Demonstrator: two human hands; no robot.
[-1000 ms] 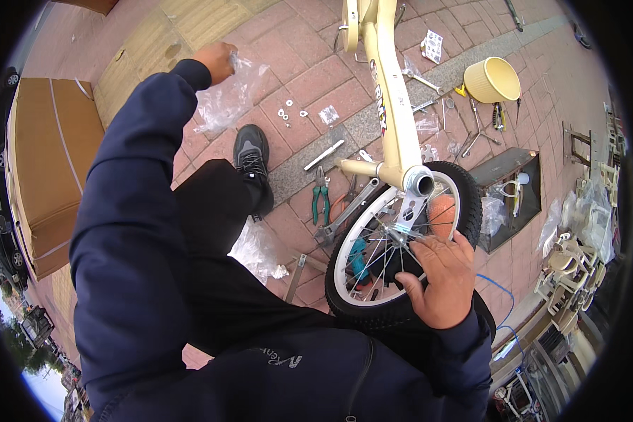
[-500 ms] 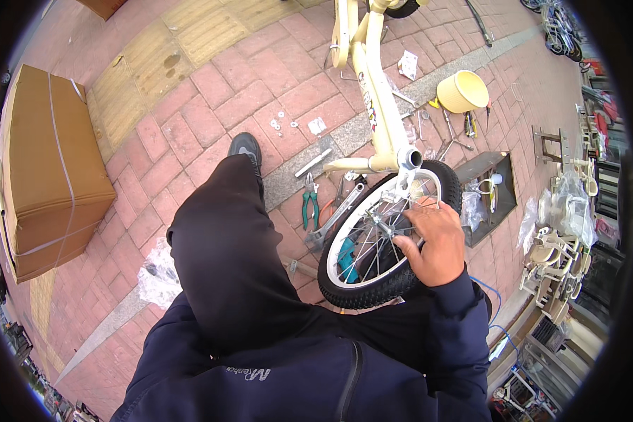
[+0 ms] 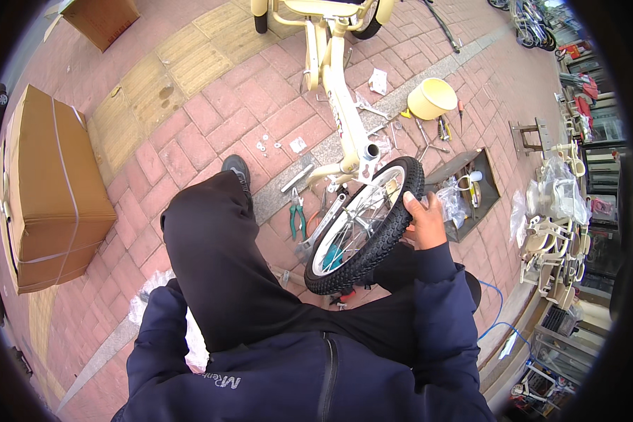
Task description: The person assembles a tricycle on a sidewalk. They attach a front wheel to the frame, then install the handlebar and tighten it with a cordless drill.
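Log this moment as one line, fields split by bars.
right hand: grip on wheel | left hand: not visible | wheel: tilted, at end of cream frame | green-handled pliers: on paving

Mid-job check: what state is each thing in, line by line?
White-rimmed, black-tyred spoked wheel: tilted, held by its edge.
Person's right hand: closed on the wheel.
Person's left hand: out of sight.
Cream metal frame: head tube open at its end.
Teal-handled metal pliers: handles apart.
Dark grey rectangular box: open, clear plastic inside.
Brown cardboard box: strapped.
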